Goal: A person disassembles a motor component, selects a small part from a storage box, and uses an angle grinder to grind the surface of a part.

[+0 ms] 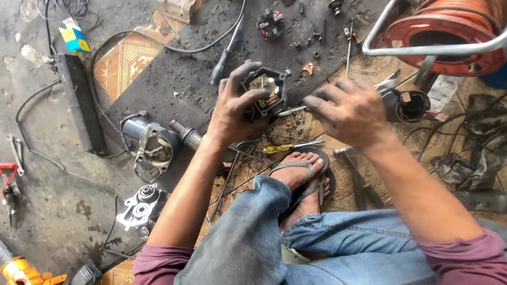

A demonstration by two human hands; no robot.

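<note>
1. I judge we're mid-teardown: the left hand (232,108) holds a black motor housing (266,92) above the black mat (174,79), centre of the scene.
2. Left grip is wrapped tight around the housing.
3. Right hand (351,111) pinches a thin metal tool (290,110), its tip at the housing's right edge.
4. Next calls for steady, careful prying, I'd say.

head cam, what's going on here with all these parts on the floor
A person sits on the floor amid dismantled power-tool parts. The left hand grips a black motor housing, open end up. The right hand holds a thin metal tool with its tip at the housing. A yellow-handled screwdriver lies by the sandalled foot.
</note>
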